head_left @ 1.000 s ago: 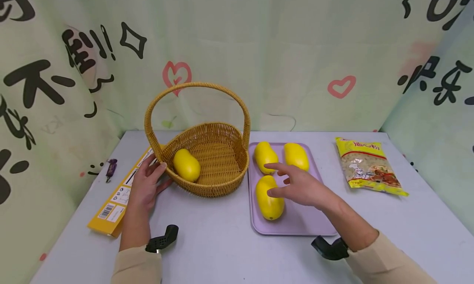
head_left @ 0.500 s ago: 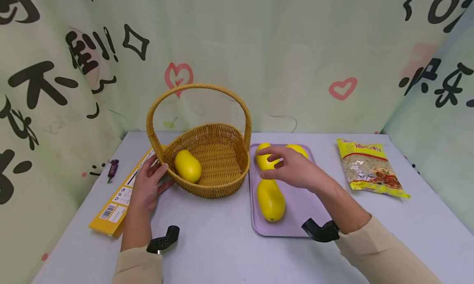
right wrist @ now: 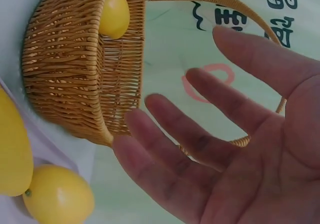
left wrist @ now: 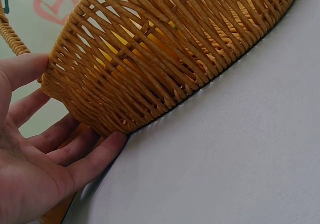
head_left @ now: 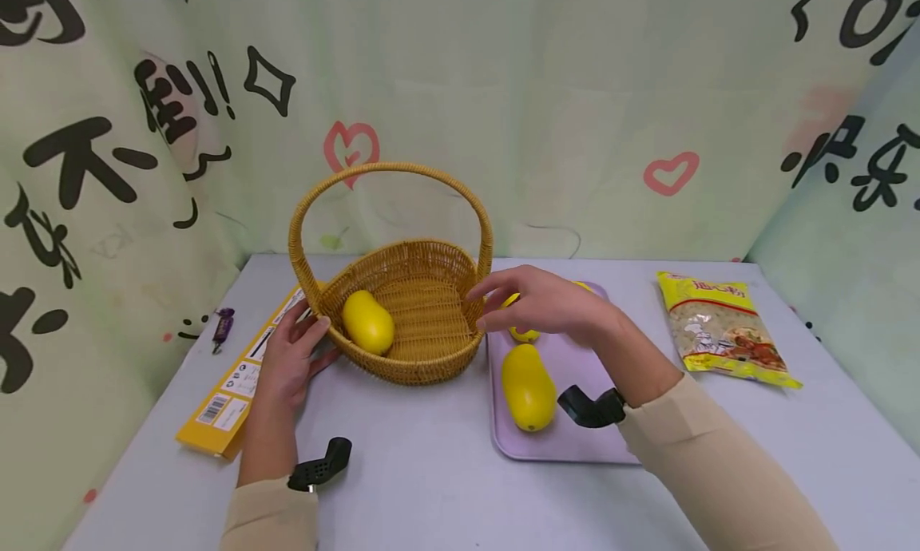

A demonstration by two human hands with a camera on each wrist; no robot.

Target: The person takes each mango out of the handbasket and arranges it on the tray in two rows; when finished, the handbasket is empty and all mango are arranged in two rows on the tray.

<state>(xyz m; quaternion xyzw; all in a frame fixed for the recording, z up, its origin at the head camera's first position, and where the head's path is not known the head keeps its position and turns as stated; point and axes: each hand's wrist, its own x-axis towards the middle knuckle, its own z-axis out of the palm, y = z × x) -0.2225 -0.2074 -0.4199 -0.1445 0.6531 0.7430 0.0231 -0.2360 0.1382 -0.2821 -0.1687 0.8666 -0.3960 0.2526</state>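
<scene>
A wicker basket (head_left: 424, 367) with a tall arched handle stands on the table, with a smooth yellow mango-like fruit (head_left: 368, 323) in its left part. My left hand (head_left: 289, 358) holds the basket's left side. In the left wrist view, the thumb is at the rim and the fingers (left wrist: 95, 159) lie along the outer weave down to the base. My right hand (head_left: 537, 299) hovers with spread, empty fingers beside the basket's right rim. Under it, a purple tray (head_left: 575, 447) carries a yellow fruit (head_left: 529, 387) in front and two more behind, mostly hidden by the hand.
A yellow box (head_left: 216, 411) with white labels lies left of the basket, partly behind my left arm. Farther left is a small purple wrapped candy (head_left: 224, 327). A yellow food packet (head_left: 726, 327) lies at the right. Printed curtains (head_left: 575, 120) enclose the table's back and sides.
My right hand has moved left and away from me, from above the tray's fruits to the basket's right rim. The left hand and the basket have stayed in place.
</scene>
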